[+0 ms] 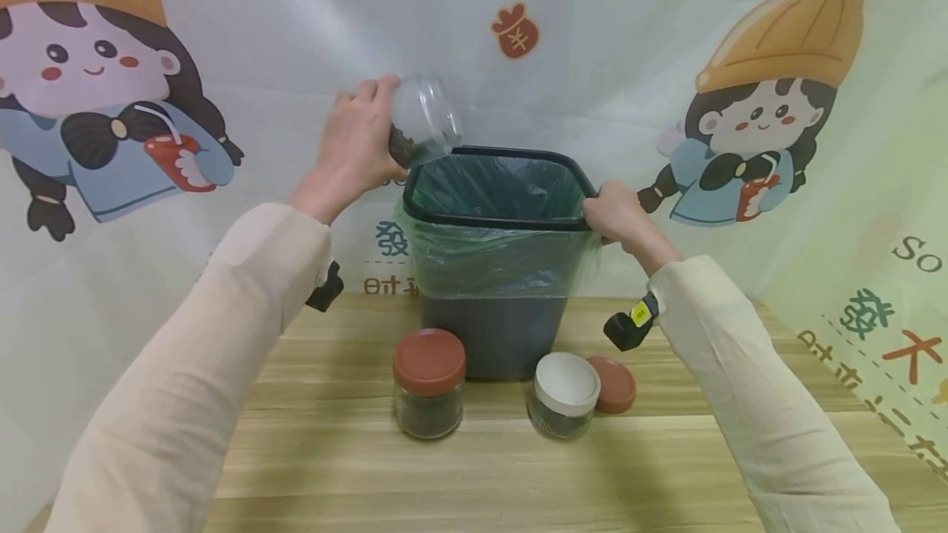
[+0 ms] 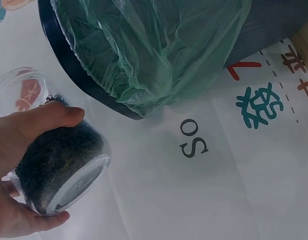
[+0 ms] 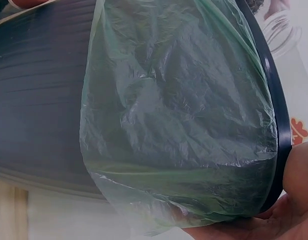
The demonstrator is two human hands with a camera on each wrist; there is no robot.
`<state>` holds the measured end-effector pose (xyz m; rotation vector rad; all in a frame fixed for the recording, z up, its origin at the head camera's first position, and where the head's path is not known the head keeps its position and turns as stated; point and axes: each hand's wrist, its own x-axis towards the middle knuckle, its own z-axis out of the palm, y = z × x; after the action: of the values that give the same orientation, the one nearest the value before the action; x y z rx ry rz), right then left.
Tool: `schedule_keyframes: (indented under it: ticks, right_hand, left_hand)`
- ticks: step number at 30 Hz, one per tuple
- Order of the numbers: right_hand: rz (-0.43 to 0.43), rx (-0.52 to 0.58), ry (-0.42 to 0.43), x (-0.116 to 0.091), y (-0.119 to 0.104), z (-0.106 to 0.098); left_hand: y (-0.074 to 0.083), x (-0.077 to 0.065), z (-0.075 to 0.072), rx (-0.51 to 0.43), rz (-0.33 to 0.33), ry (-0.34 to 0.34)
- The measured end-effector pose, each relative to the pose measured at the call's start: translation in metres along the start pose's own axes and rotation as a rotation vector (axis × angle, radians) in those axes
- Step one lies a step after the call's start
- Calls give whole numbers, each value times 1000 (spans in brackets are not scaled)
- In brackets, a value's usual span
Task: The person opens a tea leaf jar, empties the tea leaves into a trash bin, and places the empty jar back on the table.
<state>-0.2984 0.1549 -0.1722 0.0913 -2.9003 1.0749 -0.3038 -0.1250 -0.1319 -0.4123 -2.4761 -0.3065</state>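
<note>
My left hand (image 1: 360, 138) grips a clear jar (image 1: 425, 118) tilted over the left rim of a dark trash can (image 1: 492, 336). Dark, dry, loose material (image 2: 59, 155), perhaps tea leaves, lies in the jar's lower part; its mouth leans toward the can. A green plastic bag (image 1: 504, 261) lines the can and folds down over its outside. With fingers beneath and thumb above, my right hand (image 1: 618, 210) holds the can's black rim (image 3: 279, 125) at the right corner. In the right wrist view part of the fingers is behind the bag.
In front of the can stand a jar with a red lid (image 1: 429, 385) and a jar with a white lid (image 1: 566, 397), both with dark contents. A loose red lid (image 1: 613, 385) lies beside the latter. A printed cloth backdrop (image 1: 592, 39) rises behind the wooden table (image 1: 415, 484).
</note>
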Motion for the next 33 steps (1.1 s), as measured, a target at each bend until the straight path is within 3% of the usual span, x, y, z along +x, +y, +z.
schedule_keyframes:
  ticks: [7, 15, 25, 33]
  right_hand:
    - [2, -15, 14, 0, 0, 1]
    - [2, -20, 16, 1, 0, 1]
    - [-6, -24, 29, 0, 0, 0]
    - [-11, -24, 18, -1, -1, 0]
  left_hand:
    - [7, 3, 1, 89, 24, -42]
    - [15, 6, 3, 135, 88, -22]
    - [20, 8, 8, 218, 135, -47]
    - [21, 7, 11, 240, 184, -19]
